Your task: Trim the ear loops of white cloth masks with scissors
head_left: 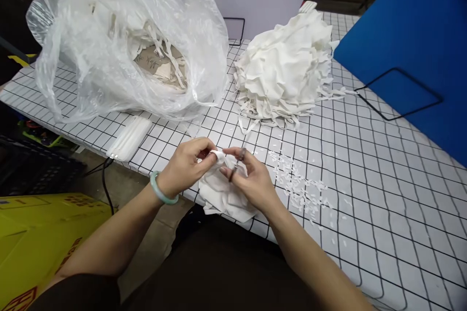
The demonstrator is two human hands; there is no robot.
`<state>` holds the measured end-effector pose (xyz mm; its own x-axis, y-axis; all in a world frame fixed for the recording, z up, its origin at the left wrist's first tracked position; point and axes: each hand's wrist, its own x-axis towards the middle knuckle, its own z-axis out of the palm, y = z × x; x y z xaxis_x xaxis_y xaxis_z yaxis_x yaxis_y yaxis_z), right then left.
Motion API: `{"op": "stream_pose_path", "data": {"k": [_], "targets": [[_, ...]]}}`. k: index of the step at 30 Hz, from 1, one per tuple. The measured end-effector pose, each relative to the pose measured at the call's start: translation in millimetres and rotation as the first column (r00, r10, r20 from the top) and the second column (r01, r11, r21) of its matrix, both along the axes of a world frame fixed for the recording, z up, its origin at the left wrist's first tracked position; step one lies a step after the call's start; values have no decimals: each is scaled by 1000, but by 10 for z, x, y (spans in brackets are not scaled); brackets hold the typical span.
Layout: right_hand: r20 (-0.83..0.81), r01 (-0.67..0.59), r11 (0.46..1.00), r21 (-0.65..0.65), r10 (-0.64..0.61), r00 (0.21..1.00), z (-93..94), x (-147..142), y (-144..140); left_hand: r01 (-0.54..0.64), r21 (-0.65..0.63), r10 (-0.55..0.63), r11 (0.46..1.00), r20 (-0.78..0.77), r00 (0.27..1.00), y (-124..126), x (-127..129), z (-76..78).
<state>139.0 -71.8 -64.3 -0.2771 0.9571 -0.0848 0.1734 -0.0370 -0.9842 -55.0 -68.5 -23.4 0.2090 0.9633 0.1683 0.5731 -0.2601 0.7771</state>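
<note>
At the table's near edge my left hand, with a pale green bangle on its wrist, pinches the edge of a white cloth piece between thumb and fingers. Dark-handled scissors are in my right hand, finger and thumb through the loops. Their blades are hard to make out against the white cloth, close to my left fingertips. More white cloth lies in folds below both hands. Small white clippings are scattered on the table to the right of my right hand.
A large stack of white cloth pieces with straps stands further back. On the left sits a clear plastic bag holding more white pieces. A white power strip lies at the left edge. A blue panel rises at right; a yellow box stands lower left.
</note>
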Motion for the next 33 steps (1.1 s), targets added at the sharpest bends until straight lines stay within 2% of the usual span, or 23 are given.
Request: {"op": "stream_pose_path", "data": {"k": [2, 5, 7, 9, 11, 13, 14, 16, 19, 21, 23, 26, 28, 30, 31, 33], "targets": [[-70, -25, 1000, 11, 26, 997, -19, -54, 91, -23, -26, 24, 999, 42, 999, -78, -1, 103], [-165, 96, 992, 85, -81, 983, -11, -44, 147, -63, -64, 66, 996, 42, 997, -135, -38, 159], [-203, 155, 979, 133, -126, 971, 30, -11, 160, -26, -175, 46, 984, 111, 993, -150, -70, 158], [-225, 168, 969, 182, -125, 966, 88, 6, 173, 80, -350, 19, 933, 269, 963, -163, -87, 141], [-244, 156, 962, 225, -99, 965, 143, -4, 191, 203, -500, 48, 842, 445, 894, -186, -84, 115], [-254, 147, 956, 255, -80, 964, 180, -34, 211, 295, -574, 97, 764, 554, 827, -218, -68, 83], [-255, 149, 953, 263, -81, 964, 191, -47, 218, 318, -581, 103, 749, 577, 810, -236, -59, 68], [-252, 179, 950, 257, -113, 961, 203, -50, 227, 317, -556, 68, 768, 564, 823, -267, -47, 43], [-260, 235, 955, 179, -185, 948, 232, 17, 248, 250, -495, 14, 832, 470, 883, -296, -43, 37], [-264, 200, 974, 101, -168, 950, 271, 77, 297, 221, -464, -13, 858, 412, 911, -311, -33, 65], [-278, 108, 994, 12, -100, 955, 312, 93, 378, 236, -396, -90, 887, 352, 932, -327, -4, 119], [-360, -72, 992, -106, 29, 933, 321, -37, 482, 242, -116, -213, 963, 221, 952, -338, 87, 225], [-429, -187, 972, -143, 109, 897, 269, -201, 468, 180, 103, -199, 978, 220, 955, -321, 173, 272], [-482, -245, 955, -167, 137, 866, 181, -351, 375, 99, 173, -159, 980, 379, 912, -285, 261, 277], [-495, -252, 950, -184, 132, 859, 132, -395, 312, 75, 143, -137, 987, 496, 857, -263, 299, 264], [-479, -228, 949, -216, 101, 872, 41, -384, 187, 53, 23, -54, 998, 708, 704, -221, 352, 217]]}}
